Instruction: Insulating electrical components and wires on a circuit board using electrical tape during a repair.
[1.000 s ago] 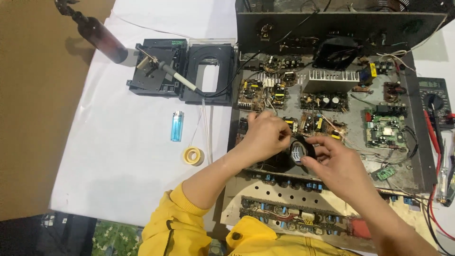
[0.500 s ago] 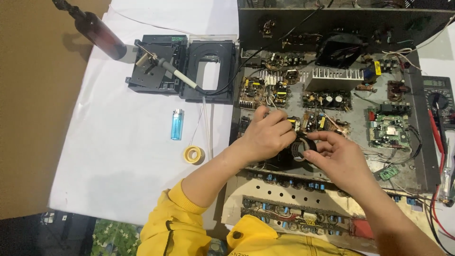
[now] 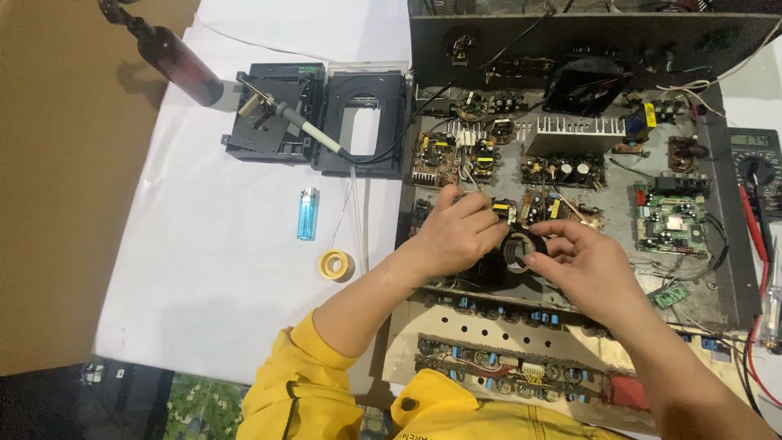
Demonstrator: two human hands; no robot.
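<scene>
The roll of black electrical tape (image 3: 518, 247) sits at the centre of the frame, over the open amplifier chassis (image 3: 570, 204), and only part of it shows: the left hand's knuckles cover its left edge and the right hand's fingers cross its lower right side. What lies under the roll is a dark shape that cannot be made out. The chassis runs off the right and bottom edges of the frame, and its upright back panel at the top is in deep shadow. At the far right a multimeter (image 3: 753, 159) is cut by the frame edge, with red leads trailing below it. The dark bottle (image 3: 175, 57) at the upper left is cut off at its neck.

The left hand (image 3: 456, 236) comes in from the lower left out of a yellow sleeve (image 3: 309, 383), wrist bent, fingers curled and pinching at the roll's upper left rim. The right hand (image 3: 582, 265) enters from the lower right, forearm bare, its thumb and forefinger gripping the roll's lower right side.

On the white sheet (image 3: 228, 269) at left lie a blue lighter (image 3: 308, 213), a small yellow tape roll (image 3: 336, 264), and a soldering iron (image 3: 301, 130) resting across an opened black case (image 3: 326, 122).
</scene>
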